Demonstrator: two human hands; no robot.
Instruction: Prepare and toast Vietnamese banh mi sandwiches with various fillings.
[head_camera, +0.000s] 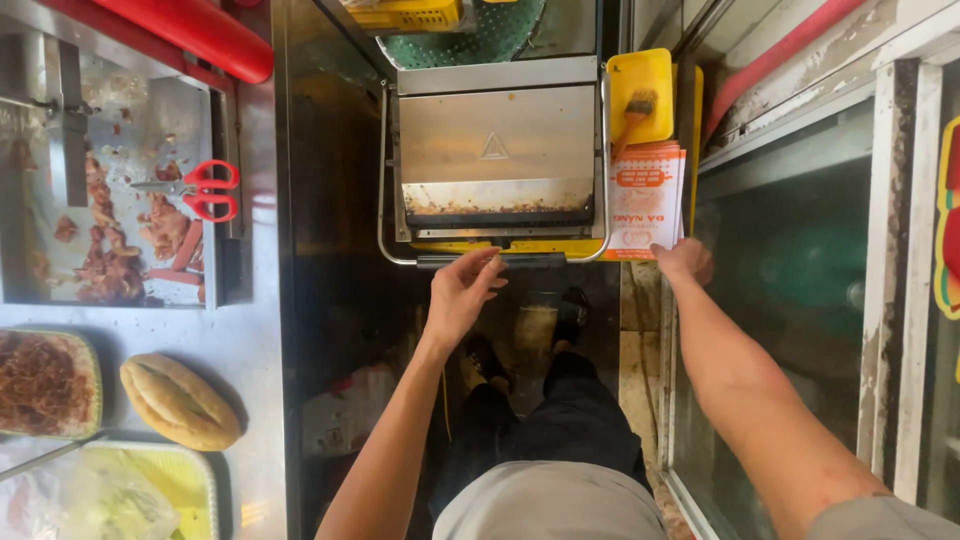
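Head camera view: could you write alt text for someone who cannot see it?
Seen from above, a person's left hand touches the black handle of a steel press grill, while the right hand reaches a stack of orange-printed paper bags. On the steel counter to the left lie a baguette and red-handled scissors.

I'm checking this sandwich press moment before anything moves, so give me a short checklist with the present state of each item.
1. Left hand at the press handle: ok, fingers reach it, not closed around it.
2. Right hand on the paper bags: ok, touching the lower edge.
3. Press lid down: ok.
4. Press contents: cannot tell.
5. Brush clear of the hands: ok, lies on the yellow tray.
6. Bread roll within view: ok, on the counter.
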